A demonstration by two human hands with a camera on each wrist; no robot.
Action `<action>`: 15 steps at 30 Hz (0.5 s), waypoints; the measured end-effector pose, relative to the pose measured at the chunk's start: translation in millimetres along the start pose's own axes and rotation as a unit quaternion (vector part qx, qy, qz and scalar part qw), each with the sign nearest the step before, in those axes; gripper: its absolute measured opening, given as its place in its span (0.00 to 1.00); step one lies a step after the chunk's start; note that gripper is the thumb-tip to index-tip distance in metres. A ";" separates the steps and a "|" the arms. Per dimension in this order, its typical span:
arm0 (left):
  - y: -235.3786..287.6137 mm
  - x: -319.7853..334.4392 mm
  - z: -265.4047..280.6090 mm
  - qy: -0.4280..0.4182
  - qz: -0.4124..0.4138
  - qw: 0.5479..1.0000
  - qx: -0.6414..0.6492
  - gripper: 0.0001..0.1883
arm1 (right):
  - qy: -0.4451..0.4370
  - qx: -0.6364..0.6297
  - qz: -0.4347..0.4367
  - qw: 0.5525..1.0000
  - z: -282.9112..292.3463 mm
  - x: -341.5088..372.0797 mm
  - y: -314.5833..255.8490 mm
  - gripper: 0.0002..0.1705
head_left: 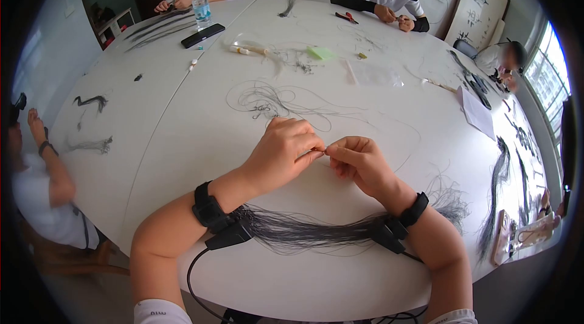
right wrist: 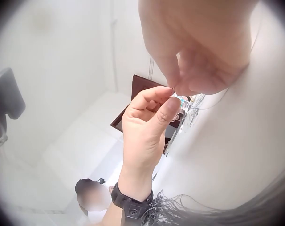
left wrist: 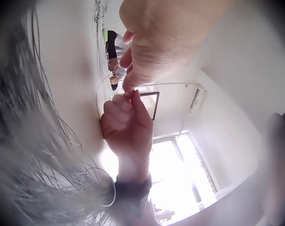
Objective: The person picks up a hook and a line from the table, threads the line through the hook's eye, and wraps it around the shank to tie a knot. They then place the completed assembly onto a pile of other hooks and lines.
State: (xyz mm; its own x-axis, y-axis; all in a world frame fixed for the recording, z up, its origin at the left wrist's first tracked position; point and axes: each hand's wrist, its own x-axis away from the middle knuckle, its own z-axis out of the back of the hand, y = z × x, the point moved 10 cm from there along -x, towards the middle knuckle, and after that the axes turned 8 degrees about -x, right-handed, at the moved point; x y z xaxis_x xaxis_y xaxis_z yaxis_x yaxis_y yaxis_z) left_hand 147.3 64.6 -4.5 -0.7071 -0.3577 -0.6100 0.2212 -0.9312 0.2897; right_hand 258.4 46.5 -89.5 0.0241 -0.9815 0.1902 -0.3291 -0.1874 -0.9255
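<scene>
Over the table's near middle my two hands meet at the fingertips. Thumb and forefinger of the left hand [head_left: 283, 144] pinch from the left, and those of the right hand [head_left: 362, 163] pinch from the right. Between them is a very thin strand, mostly hidden by the fingers; I cannot tell what it is made of. A fine curved strand [right wrist: 223, 98] shows beside the right hand in the right wrist view. Below the wrists a long bundle of thin dark strands [head_left: 316, 233] lies crosswise. Beyond the hands spreads a loose, looped tangle of strands [head_left: 267, 102].
Farther back on the white table [head_left: 201, 102] are a phone [head_left: 203, 36], a water bottle [head_left: 201, 6], red-handled pliers [head_left: 347, 17], a green paper piece [head_left: 320, 53] and a clear bag [head_left: 376, 73]. More dark strands [head_left: 497, 184] lie at right. Several people sit around the edge.
</scene>
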 end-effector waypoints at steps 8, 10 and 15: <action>-24.5 5.3 -3.9 -0.011 0.155 0.968 0.196 0.02 | 0.013 0.024 0.118 0.993 -6.2 9.9 -22.7 0.20; -28.3 7.0 -10.6 -0.025 0.169 0.958 0.228 0.04 | -0.010 0.022 0.099 0.995 -15.3 13.4 -25.7 0.23; -29.3 11.4 -19.3 -0.063 0.216 0.927 0.300 0.07 | -0.062 0.010 0.057 0.996 -22.5 9.4 -11.8 0.21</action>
State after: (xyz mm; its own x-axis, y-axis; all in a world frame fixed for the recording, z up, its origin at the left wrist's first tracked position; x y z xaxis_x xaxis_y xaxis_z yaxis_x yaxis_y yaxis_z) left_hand 145.7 86.4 -34.3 -0.7215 -0.6412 -0.2614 0.1151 -0.4833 0.8678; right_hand 241.2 40.4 -69.4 0.1046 -0.9936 0.0416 -0.3175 -0.0730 -0.9454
